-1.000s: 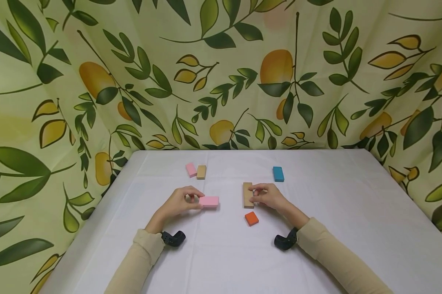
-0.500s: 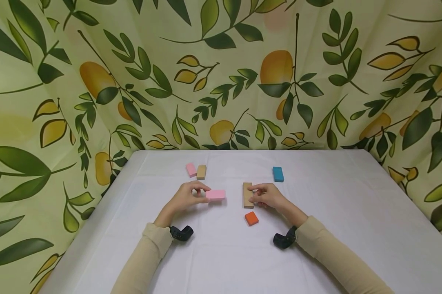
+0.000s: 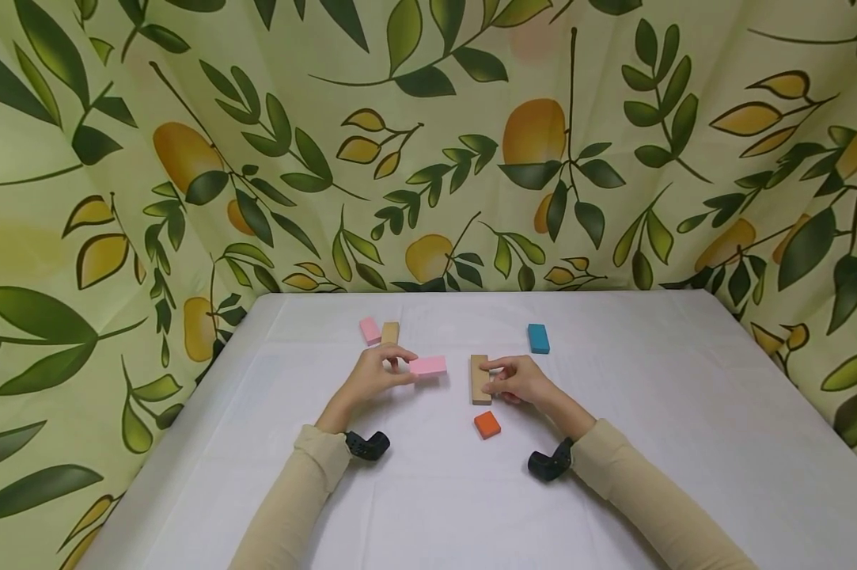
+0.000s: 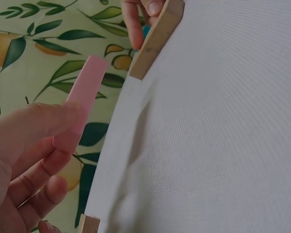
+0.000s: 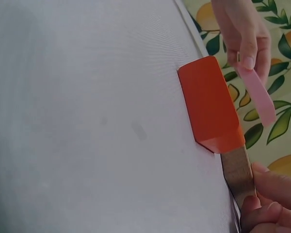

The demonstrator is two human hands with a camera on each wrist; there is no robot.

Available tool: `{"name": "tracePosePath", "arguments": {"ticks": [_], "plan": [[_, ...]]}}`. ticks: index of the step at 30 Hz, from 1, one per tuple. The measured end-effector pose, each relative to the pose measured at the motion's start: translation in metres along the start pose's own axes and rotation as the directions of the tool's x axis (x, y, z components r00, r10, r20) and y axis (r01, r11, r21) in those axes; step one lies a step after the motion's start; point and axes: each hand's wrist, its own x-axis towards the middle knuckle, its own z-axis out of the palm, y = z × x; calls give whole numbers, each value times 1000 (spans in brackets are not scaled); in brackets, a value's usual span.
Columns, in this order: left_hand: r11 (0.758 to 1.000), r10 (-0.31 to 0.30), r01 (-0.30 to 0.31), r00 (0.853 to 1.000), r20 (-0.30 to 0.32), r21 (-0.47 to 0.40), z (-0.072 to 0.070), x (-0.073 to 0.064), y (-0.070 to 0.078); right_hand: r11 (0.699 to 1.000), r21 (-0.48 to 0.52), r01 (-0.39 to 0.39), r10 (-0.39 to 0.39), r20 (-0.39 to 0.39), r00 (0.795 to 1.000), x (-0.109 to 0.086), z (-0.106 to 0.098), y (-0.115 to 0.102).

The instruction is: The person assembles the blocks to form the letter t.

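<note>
My left hand (image 3: 369,380) pinches a pink rectangular block (image 3: 429,366) by its left end. In the left wrist view the pink block (image 4: 88,90) is raised off the cloth, tilted, with its shadow below. My right hand (image 3: 525,380) holds a long natural-wood block (image 3: 479,388) by its right side, fingertips on the block, which stays at the table. An orange block (image 3: 487,425) lies just in front of the wooden one. From the right wrist, the orange block (image 5: 208,102) looms large and partly covers the wooden block (image 5: 238,170).
Behind my left hand, a smaller pink block (image 3: 369,331) lies beside a second wooden block (image 3: 390,332), which that hand partly overlaps. A blue block (image 3: 538,338) sits at the back right. White cloth covers the table (image 3: 613,348); a leaf-patterned curtain (image 3: 428,158) hangs behind.
The left hand has carried the pink block to the right and farther back, nearer the wooden block. My right hand and its block have stayed in place.
</note>
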Motion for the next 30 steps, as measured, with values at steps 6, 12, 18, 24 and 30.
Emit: {"name": "tracePosePath", "arguments": {"ticks": [6,12,18,24,30], "plan": [[1000,-24,24,1000,-8,4,5,6,3,1000,15,-21,21,8,1000,-1,-1,0],[999,-37,37,999,-17,4,9,13,3,998,40,-53,52,13,999,2,-2,3],[1000,-22,22,1000,-23,-23,15,19,2,997,55,-50,50,10,999,2,-1,4],[999,0,-1,1000,-19,-49,21,25,2,996,75,-44,45,-7,999,0,0,3],[999,-10,9,1000,-14,-43,26,30,6,996,85,-41,42,-4,999,2,1,6]]}}
